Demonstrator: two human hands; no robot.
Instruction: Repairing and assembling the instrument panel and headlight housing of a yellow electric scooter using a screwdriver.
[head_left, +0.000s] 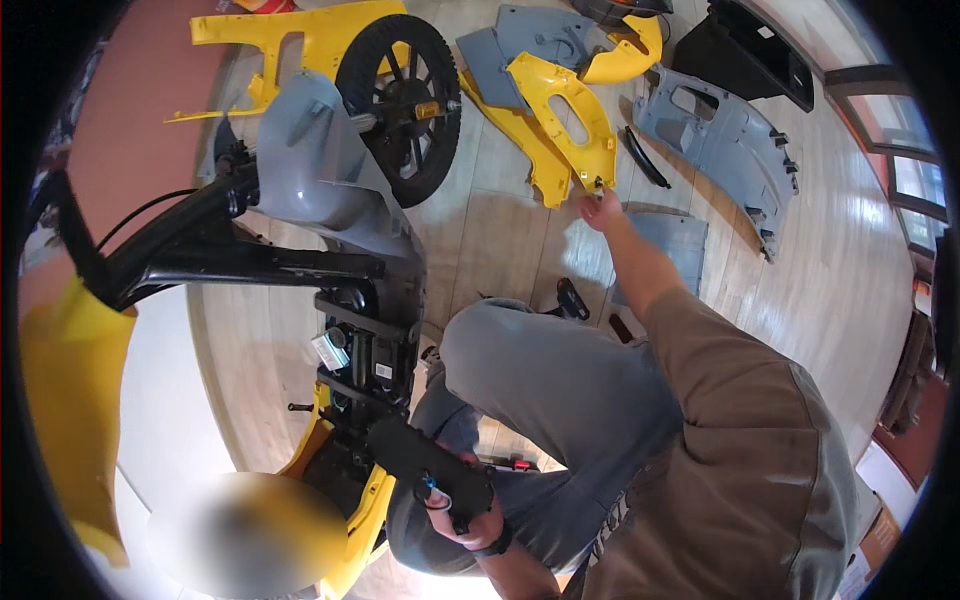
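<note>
My right arm stretches out to the floor parts, and my right hand (600, 209) is closed at the near tip of a yellow body panel (591, 135) with an oval cut-out. Small dark hardware shows at that tip. Down by my knee, my left hand (474, 518), with a dark band on its wrist, grips a black rectangular part (418, 462). A cable end with a blue-and-white connector (434, 490) lies against that part. Beside it is the stripped scooter frame (350, 335), dark and bare, with its wheel (403, 110) at the far end.
A grey front cover (310, 150) sits on the frame. Another yellow panel (330, 35), a grey shell (715, 130), a black bin (745, 50) and a curved black strip (643, 158) lie around. A grey flat panel (665, 250) and a power drill (571, 299) are near my knee.
</note>
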